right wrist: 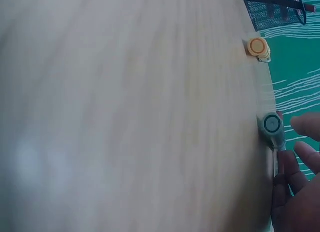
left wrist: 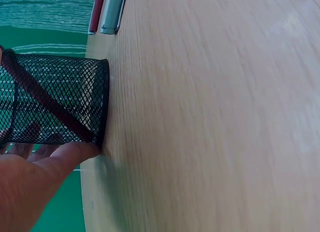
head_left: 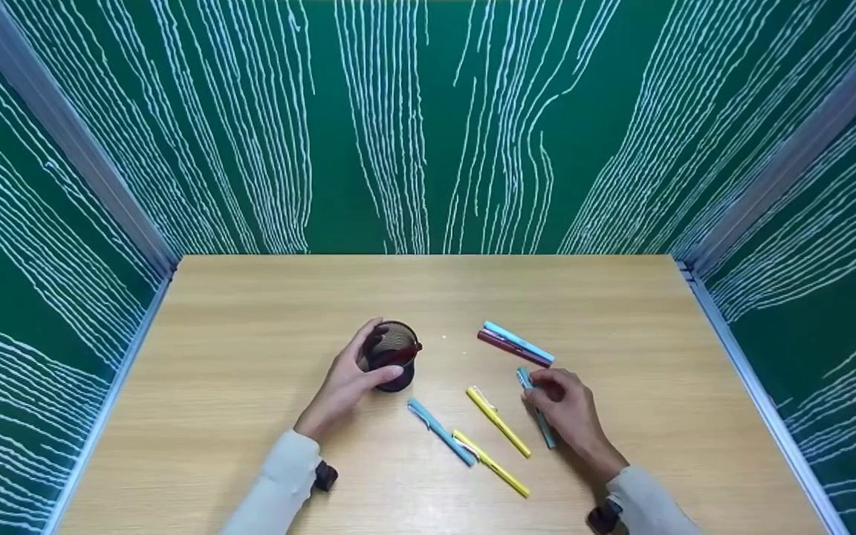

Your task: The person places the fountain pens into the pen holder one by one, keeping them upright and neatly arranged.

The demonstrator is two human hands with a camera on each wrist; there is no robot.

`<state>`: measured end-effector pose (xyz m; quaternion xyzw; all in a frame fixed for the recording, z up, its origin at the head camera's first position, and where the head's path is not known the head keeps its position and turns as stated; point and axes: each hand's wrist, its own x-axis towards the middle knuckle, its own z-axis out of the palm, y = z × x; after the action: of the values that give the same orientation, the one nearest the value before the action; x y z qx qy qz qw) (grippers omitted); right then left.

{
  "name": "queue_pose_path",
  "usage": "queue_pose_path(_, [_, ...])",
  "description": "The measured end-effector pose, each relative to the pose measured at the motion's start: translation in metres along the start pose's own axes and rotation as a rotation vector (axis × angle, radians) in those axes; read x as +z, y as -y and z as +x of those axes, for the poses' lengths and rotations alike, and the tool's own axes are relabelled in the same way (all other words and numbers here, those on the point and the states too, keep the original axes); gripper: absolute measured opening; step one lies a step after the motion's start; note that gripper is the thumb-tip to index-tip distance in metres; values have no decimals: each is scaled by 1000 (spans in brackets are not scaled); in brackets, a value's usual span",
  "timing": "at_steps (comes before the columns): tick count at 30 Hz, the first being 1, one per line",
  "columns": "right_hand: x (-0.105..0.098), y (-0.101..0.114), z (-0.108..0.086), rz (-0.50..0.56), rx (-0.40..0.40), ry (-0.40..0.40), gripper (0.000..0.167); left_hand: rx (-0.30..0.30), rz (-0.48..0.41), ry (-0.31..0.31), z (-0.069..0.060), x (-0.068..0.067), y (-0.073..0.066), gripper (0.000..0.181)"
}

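My left hand (head_left: pixel 346 383) grips a black mesh pen cup (left wrist: pixel 55 99), thumb in front and fingers around the far side. A dark red pen (left wrist: pixel 47 102) leans inside the cup, its end sticking out past the rim. Near my right hand (head_left: pixel 569 409), a teal pen (head_left: pixel 545 429) lies on the table. The right thumb and fingers are spread around the pen's far part. In the right wrist view the round end of this pen (right wrist: pixel 272 124) shows beside the fingertips, and the thumb stands apart from it.
Two yellow pens (head_left: pixel 498 421) and a light blue pen (head_left: pixel 441 432) lie between the hands; the nearer yellow one touches the blue. Farther back, a bright blue pen (head_left: pixel 519 342) lies alongside a dark red pen (head_left: pixel 510 346). Green walls with white lines (head_left: pixel 368 148) border the wooden table (head_left: pixel 250 312).
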<state>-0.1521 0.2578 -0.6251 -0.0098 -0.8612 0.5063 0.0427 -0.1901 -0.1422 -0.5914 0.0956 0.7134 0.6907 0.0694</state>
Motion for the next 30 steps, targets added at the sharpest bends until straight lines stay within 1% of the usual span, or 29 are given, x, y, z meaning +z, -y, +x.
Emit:
queue_pose_path(3, [-1,-2,1,-10,5,8,29,1,10,-9,0,1,-1,96])
queue_pose_path(7, [1,-6,1,-21,-29,2,29,-5,7,-11,0,1,-1,97])
queue_pose_path(14, [7,-15,-1,-102,-154,-25,29,-17,17,-15,-2,1,-4,96])
queue_pose_path(17, [10,-20,-1,-144,-222,-46,30,-8,-23,1,-1,1,-3,96])
queue_pose_path(20, [11,-22,0,-166,-264,-66,29,1,-52,13,0,2,-2,96])
queue_pose_path(21, [11,-22,0,-172,-272,-71,29,2,-61,17,0,2,-2,96])
queue_pose_path(23, [12,-21,0,-171,-265,-75,28,2,-51,15,0,1,-1,96])
queue_pose_path(30, [15,-21,-2,-181,-294,-110,27,-2,-27,5,-2,1,-2,96])
